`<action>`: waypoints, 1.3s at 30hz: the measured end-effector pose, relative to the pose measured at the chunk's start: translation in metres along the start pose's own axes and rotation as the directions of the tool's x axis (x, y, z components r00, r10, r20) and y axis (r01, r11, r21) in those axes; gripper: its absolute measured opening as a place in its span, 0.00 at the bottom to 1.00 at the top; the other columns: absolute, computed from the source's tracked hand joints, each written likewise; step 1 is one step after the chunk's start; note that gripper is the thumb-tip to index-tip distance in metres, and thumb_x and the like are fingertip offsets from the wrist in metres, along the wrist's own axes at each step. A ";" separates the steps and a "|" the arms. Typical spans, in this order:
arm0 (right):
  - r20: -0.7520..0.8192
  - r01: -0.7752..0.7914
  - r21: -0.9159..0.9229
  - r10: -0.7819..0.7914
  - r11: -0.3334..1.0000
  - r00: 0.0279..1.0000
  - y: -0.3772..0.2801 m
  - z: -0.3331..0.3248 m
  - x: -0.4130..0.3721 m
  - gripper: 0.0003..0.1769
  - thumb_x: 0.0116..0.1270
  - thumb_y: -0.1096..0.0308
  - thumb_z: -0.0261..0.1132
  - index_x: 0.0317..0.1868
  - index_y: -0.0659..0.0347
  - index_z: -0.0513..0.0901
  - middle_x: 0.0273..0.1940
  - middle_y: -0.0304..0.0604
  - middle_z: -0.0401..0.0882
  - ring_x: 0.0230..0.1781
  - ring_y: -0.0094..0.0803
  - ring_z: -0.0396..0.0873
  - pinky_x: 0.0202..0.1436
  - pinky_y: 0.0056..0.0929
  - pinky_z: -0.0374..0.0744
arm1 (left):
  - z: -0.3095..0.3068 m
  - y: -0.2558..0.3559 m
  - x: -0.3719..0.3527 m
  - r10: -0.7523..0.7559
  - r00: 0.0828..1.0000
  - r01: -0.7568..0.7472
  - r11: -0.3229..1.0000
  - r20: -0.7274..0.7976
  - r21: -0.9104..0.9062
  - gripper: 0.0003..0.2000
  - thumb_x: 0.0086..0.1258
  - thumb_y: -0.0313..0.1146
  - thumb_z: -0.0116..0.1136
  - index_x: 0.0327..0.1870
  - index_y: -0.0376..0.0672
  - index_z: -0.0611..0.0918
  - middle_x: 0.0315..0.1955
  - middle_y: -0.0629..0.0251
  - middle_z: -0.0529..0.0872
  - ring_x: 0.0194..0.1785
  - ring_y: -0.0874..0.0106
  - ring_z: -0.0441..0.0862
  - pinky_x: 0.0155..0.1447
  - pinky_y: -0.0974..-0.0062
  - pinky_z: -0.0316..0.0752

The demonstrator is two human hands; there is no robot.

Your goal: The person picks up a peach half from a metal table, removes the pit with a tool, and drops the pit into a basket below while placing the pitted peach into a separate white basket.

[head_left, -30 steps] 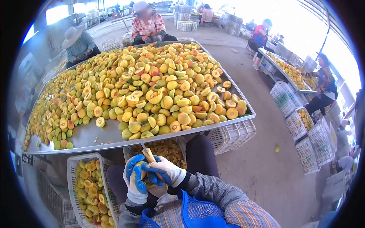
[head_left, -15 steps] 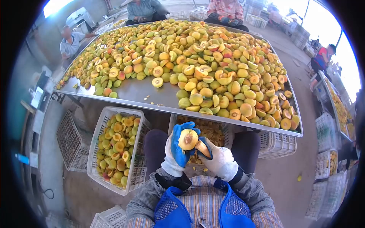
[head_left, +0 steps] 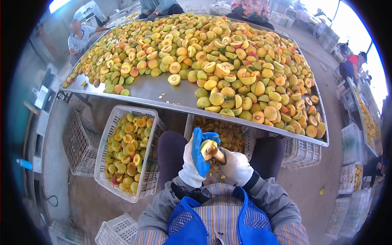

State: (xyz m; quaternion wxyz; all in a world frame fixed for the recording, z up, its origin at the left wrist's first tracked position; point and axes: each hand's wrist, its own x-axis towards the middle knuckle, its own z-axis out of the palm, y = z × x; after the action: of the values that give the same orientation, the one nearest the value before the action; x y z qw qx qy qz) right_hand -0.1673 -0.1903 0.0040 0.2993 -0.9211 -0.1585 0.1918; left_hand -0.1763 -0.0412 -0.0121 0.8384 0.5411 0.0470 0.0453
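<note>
My left hand (head_left: 193,160), in a white glove with blue coated fingers, is closed around a halved yellow peach (head_left: 207,145), cut face up. Closed in my right hand (head_left: 238,168), also gloved, is a short pitting tool with a light wood-coloured handle (head_left: 220,156); its tip meets the middle of the cut face, where the brown stone area shows. My fingers hide part of the tool. Both hands are above a white crate (head_left: 188,127) holding brownish pieces, between my knees. Ahead, a metal table (head_left: 157,90) carries a large heap of halved peaches (head_left: 241,73).
A white crate (head_left: 100,153) of peach halves stands on the floor to the left, with another crate (head_left: 77,143) beside it. More crates (head_left: 302,153) stand under the table's right side. People sit along the far side, and one person (head_left: 354,65) bends at another table on the right.
The peach half has tilted in my left hand, and the tool's tip now reaches into the middle of its cut face. The whole view has shifted slightly.
</note>
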 end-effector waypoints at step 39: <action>0.368 -0.436 0.759 0.235 0.484 0.900 0.045 -0.007 0.022 0.18 0.62 0.70 0.68 0.52 0.65 0.81 0.22 0.29 0.73 0.16 0.17 0.67 0.20 0.17 0.65 | -0.180 0.043 0.023 0.431 0.727 0.018 0.767 -0.535 0.642 0.11 0.63 0.27 0.59 0.46 0.37 0.83 0.42 0.55 0.85 0.49 0.59 0.82 0.53 0.66 0.76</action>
State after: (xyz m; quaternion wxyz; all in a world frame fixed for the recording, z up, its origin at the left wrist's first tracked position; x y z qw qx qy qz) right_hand -0.1368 -0.2193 -0.0239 0.6326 -0.6576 0.1032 0.3958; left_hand -0.1773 0.1414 -0.0475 0.5362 0.7304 0.2848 0.3129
